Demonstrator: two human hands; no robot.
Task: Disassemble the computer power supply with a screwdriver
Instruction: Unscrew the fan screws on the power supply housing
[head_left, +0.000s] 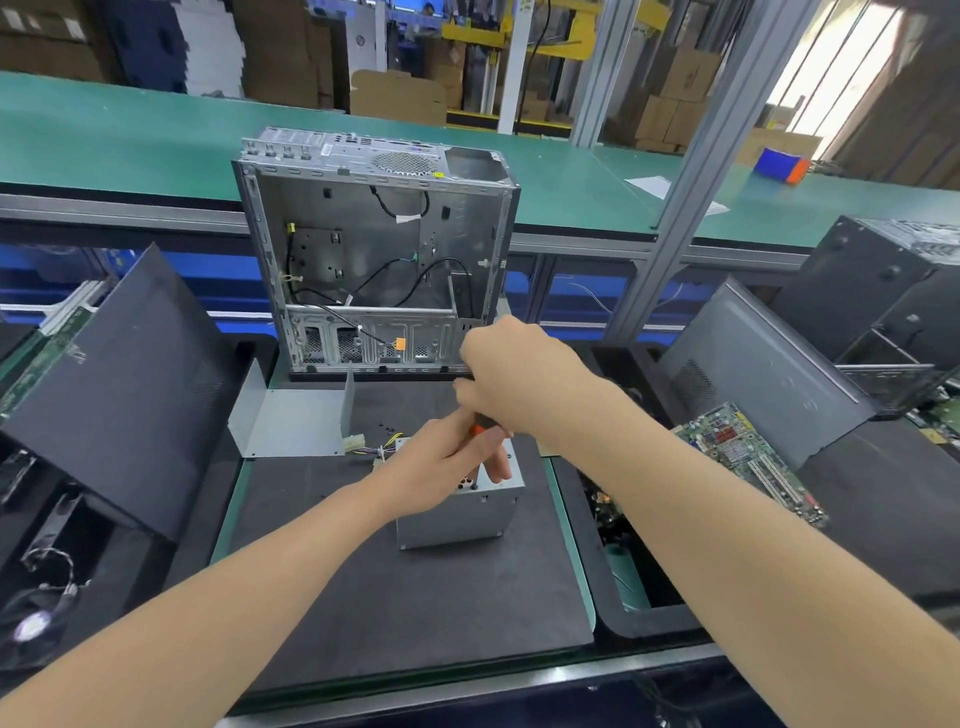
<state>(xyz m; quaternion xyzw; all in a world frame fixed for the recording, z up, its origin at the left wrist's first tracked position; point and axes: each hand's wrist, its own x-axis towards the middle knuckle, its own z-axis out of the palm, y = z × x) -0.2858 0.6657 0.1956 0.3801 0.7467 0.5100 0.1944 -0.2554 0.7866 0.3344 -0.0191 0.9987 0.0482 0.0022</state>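
Item, far left: a dark side panel (119, 374), leaned on its edge, apparently set aside to keep the centre free; a small fan (36, 626) lies below it. Item: a bent grey cover plate (291, 421), lying open just left of the work, likely the power supply's own lid, already taken off. Item, behind: a stripped computer chassis (374, 249), standing upright with its open side towards the worker and loose cables hanging inside. Item: a wire bundle (363, 446) with a white plug, trailing from the power supply's left side. Item, centre: the power supply (462, 512), a grey metal box sitting on a black foam mat (405, 597), probably there to stop it sliding. Item: left hand (441, 467), fingers curled round the lower part of the screwdriver (480, 427) directly over the box, seemingly steadying the tip on a screw. Item: right hand (514, 374), closed over the top of the orange-and-black handle, placed to bear down and turn; the tip itself is hidden. Item, right: a green motherboard (753, 457), laid in a tray, and a grey case panel (758, 358) leaning behind it.
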